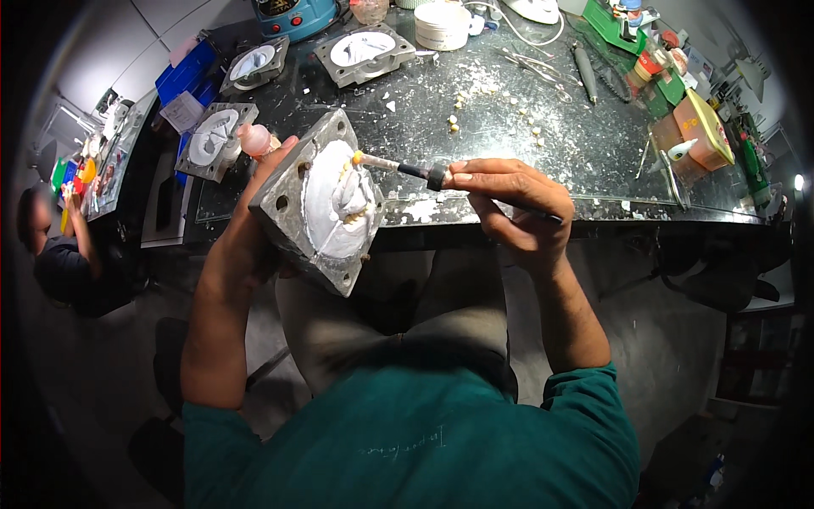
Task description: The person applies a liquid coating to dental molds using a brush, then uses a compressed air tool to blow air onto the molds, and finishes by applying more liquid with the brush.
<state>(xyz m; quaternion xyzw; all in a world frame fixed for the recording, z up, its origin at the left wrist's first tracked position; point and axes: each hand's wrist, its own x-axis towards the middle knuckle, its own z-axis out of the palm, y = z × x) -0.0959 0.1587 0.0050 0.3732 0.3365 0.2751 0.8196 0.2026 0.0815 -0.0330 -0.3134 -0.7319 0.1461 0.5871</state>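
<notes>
My left hand [270, 165] is closed around the side of a grey metal denture flask [288, 197], tilted up above my lap. White plaster [322, 204] fills the flask's round opening, with yellowish spots at its upper edge and in its centre. My right hand [517, 199] grips a brush [411, 170] with a dark handle. Its yellowish tip touches or hovers just over the plaster's upper edge; I cannot tell which. Beside my left fingers is a translucent pinkish rounded object [256, 139]; whether the hand holds it is unclear.
Several more plaster-filled flasks [363, 49] stand on the dark bench [424, 110], which is strewn with white crumbs. Behind are a blue machine [295, 15] and white tub [443, 27]. A grey handpiece [584, 72] and orange container [699, 136] lie right. Another person [64, 254] works far left.
</notes>
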